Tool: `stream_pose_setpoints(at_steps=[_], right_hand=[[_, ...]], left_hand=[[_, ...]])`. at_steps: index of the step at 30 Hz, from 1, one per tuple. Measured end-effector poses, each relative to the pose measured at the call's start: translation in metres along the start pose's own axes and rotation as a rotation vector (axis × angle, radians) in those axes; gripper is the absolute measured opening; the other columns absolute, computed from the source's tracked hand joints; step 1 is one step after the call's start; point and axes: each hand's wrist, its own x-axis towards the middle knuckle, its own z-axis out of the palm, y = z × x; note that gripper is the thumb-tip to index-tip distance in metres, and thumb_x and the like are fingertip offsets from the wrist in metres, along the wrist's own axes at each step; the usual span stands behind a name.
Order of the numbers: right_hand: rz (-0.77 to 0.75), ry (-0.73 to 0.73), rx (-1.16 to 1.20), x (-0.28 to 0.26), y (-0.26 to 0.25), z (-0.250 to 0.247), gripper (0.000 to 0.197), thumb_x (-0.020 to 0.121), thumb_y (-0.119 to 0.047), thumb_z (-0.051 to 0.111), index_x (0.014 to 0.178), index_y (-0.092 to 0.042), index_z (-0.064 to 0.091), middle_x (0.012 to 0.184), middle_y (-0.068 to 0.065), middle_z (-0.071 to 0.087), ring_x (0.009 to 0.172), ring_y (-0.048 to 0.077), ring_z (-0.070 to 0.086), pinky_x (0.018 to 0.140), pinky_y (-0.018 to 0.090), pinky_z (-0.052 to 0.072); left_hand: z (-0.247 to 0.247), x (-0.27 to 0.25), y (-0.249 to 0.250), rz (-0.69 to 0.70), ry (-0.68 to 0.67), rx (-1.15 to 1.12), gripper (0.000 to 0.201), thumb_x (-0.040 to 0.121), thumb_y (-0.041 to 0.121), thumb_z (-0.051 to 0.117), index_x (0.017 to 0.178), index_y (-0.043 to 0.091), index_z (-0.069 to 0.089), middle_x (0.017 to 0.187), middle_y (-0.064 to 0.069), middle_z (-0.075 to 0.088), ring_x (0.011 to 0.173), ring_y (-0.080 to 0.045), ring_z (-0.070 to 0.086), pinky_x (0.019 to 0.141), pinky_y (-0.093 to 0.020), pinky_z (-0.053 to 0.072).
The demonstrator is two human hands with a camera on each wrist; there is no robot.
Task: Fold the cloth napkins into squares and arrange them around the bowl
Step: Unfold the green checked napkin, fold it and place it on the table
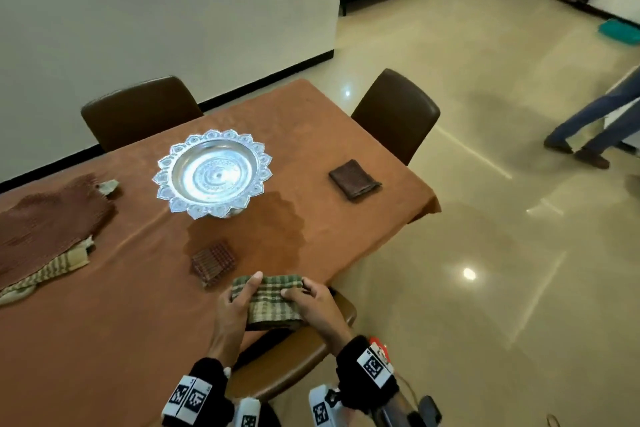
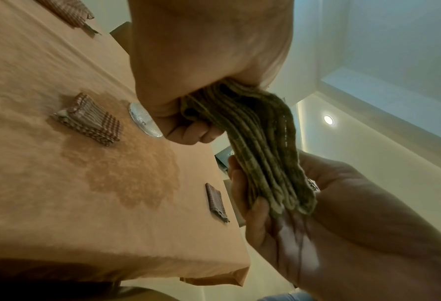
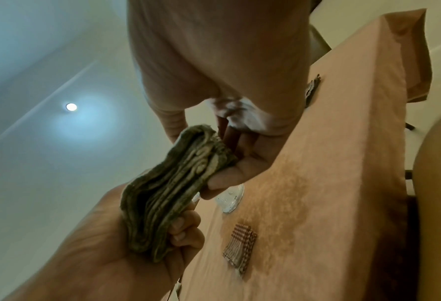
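A folded green checked napkin [image 1: 273,303] is held just over the table's near edge. My left hand [image 1: 246,293] grips its left end, thumb on top. At the right end, my right hand [image 1: 303,291] pinches it. The left wrist view shows the stacked layers of the green napkin [image 2: 260,146] running from the left hand's curled fingers [image 2: 196,132] to the right hand. The silver scalloped bowl [image 1: 213,173] stands mid-table. A folded red checked napkin [image 1: 213,262] lies in front of it. To its right lies a folded dark brown napkin [image 1: 354,179].
Unfolded cloths [image 1: 45,229] are piled at the table's left side. Brown chairs [image 1: 394,114] stand at the far side and the right corner, and another sits under my hands. A damp-looking stain [image 1: 266,229] marks the orange tablecloth. A person's legs [image 1: 588,128] are at right.
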Motion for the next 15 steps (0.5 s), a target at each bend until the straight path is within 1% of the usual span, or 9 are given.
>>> stream_pose_setpoints(at_steps=[2, 4, 6, 7, 9, 11, 14, 15], right_hand=[[-0.01, -0.07, -0.027, 0.001, -0.017, -0.024, 0.025, 0.097, -0.018, 0.072, 0.119, -0.008, 0.071, 0.115, 0.013, 0.078, 0.097, 0.02, 0.076, 0.083, 0.034, 0.061], [-0.036, -0.121, -0.042, 0.007, -0.032, -0.042, 0.028, 0.094, -0.014, 0.075, 0.121, -0.005, 0.071, 0.112, 0.012, 0.079, 0.094, 0.017, 0.076, 0.082, 0.03, 0.061], [-0.041, -0.132, -0.039, 0.017, -0.046, -0.056, 0.032, 0.092, -0.008, 0.076, 0.123, -0.001, 0.07, 0.114, 0.015, 0.078, 0.095, 0.02, 0.075, 0.084, 0.03, 0.061], [-0.042, -0.14, -0.036, 0.026, -0.054, -0.064, 0.032, 0.092, -0.006, 0.076, 0.123, 0.0, 0.071, 0.116, 0.018, 0.077, 0.097, 0.023, 0.075, 0.085, 0.031, 0.061], [-0.03, -0.134, -0.015, 0.042, -0.068, -0.077, 0.032, 0.091, -0.006, 0.077, 0.122, 0.002, 0.072, 0.118, 0.019, 0.077, 0.098, 0.025, 0.073, 0.084, 0.03, 0.06], [-0.018, -0.099, 0.0, 0.053, -0.087, -0.089, 0.029, 0.091, -0.005, 0.077, 0.119, 0.003, 0.075, 0.114, 0.017, 0.078, 0.091, 0.023, 0.073, 0.077, 0.025, 0.059], [0.006, -0.051, 0.003, 0.066, -0.113, -0.114, 0.027, 0.091, -0.008, 0.077, 0.117, 0.002, 0.076, 0.111, 0.018, 0.079, 0.083, 0.019, 0.074, 0.071, 0.024, 0.058], [0.006, -0.036, -0.009, 0.068, -0.12, -0.122, 0.026, 0.092, -0.011, 0.077, 0.116, -0.001, 0.077, 0.107, 0.015, 0.08, 0.081, 0.018, 0.074, 0.068, 0.025, 0.058]], left_hand=[[0.023, 0.003, -0.002, 0.01, 0.023, -0.018, 0.027, 0.098, 0.025, 0.068, 0.104, -0.001, 0.071, 0.096, -0.022, 0.077, 0.081, -0.033, 0.076, 0.064, -0.036, 0.063], [0.039, 0.006, -0.001, 0.032, 0.039, -0.049, 0.031, 0.098, 0.028, 0.067, 0.106, -0.002, 0.07, 0.1, -0.023, 0.077, 0.087, -0.035, 0.076, 0.074, -0.04, 0.063], [0.052, 0.011, 0.002, 0.032, 0.036, -0.08, 0.031, 0.097, 0.027, 0.066, 0.107, -0.002, 0.071, 0.104, -0.023, 0.076, 0.093, -0.037, 0.074, 0.086, -0.044, 0.059], [0.06, 0.016, 0.005, 0.036, 0.033, -0.1, 0.029, 0.097, 0.024, 0.066, 0.108, -0.001, 0.071, 0.106, -0.023, 0.076, 0.096, -0.037, 0.074, 0.088, -0.044, 0.057], [0.072, 0.029, 0.007, 0.043, 0.021, -0.129, 0.027, 0.094, 0.018, 0.067, 0.112, -0.002, 0.072, 0.11, -0.024, 0.075, 0.098, -0.035, 0.073, 0.086, -0.042, 0.057], [0.084, 0.044, 0.01, 0.056, -0.005, -0.141, 0.026, 0.091, 0.012, 0.069, 0.112, -0.002, 0.074, 0.112, -0.026, 0.074, 0.095, -0.03, 0.072, 0.081, -0.037, 0.059], [0.109, 0.069, 0.007, 0.075, 0.003, -0.139, 0.022, 0.089, 0.011, 0.074, 0.108, 0.0, 0.076, 0.111, -0.026, 0.074, 0.095, -0.03, 0.071, 0.084, -0.039, 0.056], [0.12, 0.074, 0.008, 0.088, 0.008, -0.118, 0.02, 0.089, 0.011, 0.075, 0.106, 0.001, 0.077, 0.108, -0.024, 0.075, 0.094, -0.029, 0.071, 0.081, -0.037, 0.057]])
